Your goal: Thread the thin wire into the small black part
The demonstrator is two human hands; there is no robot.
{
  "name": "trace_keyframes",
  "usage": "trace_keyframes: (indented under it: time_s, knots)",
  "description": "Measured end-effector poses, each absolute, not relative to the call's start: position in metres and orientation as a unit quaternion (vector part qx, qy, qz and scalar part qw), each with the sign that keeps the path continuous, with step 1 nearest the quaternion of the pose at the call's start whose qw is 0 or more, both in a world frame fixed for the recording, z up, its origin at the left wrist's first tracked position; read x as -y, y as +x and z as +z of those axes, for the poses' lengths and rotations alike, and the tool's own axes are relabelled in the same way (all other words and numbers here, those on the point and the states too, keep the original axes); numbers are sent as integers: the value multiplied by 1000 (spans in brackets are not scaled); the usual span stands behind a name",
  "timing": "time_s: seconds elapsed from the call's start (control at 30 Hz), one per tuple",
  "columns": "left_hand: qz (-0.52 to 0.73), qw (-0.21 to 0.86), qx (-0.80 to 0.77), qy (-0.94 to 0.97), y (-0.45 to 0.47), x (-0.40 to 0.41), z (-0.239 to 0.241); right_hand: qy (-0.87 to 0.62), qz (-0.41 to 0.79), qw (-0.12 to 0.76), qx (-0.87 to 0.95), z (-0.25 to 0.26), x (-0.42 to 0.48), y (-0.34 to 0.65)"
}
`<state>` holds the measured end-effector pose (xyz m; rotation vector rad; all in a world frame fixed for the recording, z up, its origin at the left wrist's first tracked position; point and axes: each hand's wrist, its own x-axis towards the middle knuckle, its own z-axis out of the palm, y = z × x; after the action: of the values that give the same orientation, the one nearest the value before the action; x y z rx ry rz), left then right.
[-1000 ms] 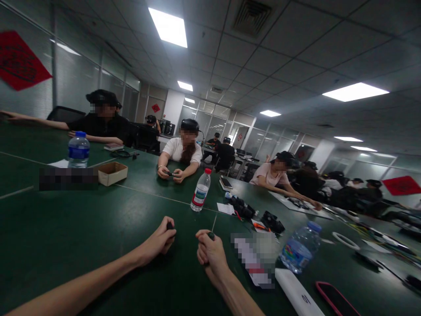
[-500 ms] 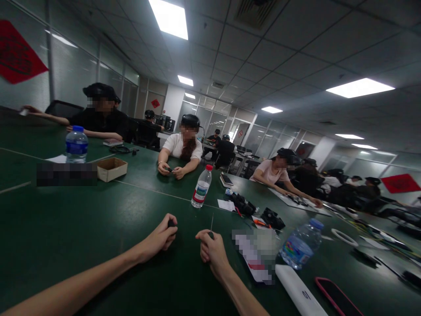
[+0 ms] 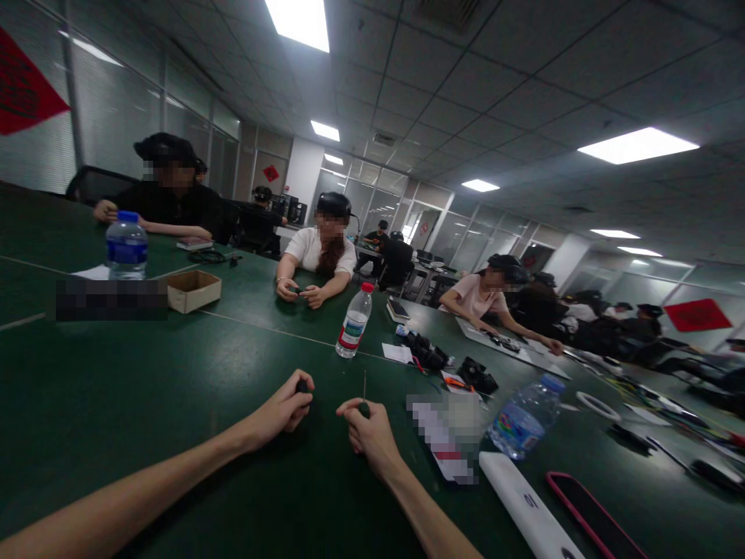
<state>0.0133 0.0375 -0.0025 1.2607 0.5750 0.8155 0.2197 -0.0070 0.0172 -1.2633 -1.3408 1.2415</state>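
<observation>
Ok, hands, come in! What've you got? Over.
Left hand: closed on something dark. Right hand: gripping dark handle, thin rod up. Red-capped bottle: standing beyond both.

The left grip (image 3: 288, 405) mostly hides a dark object (image 3: 301, 386).

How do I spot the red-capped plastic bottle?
Find the big dark-green table, then look beyond the person's bare right hand. The slim, clear plastic bottle stands there; its red cap sets it apart from both blue-capped plastic bottles.
</observation>
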Motion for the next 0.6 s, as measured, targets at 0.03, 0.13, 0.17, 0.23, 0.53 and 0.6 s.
trace_keyframes:
  time_s: [0.03,0.13,0.17,0.23,0.53,0.6]
  knots:
    - [363,696,-253,566,13,-38,-3,-507,502,446,540,18,8,220]
    - [370,693,-246,568,13,-39,-8,-513,492,439,550,20,9,220]
    - [375,687,-249,570,13,-40,-9,-517,487,434,555,21,10,219]
    - [384,673,-261,576,15,-40,-12,-522,483,425,560,22,10,218]
    - [394,630,-283,607,16,-37,-7,-519,498,429,546,21,7,219]
    - [388,629,-282,611,15,-36,-4,-518,497,438,542,18,5,222]
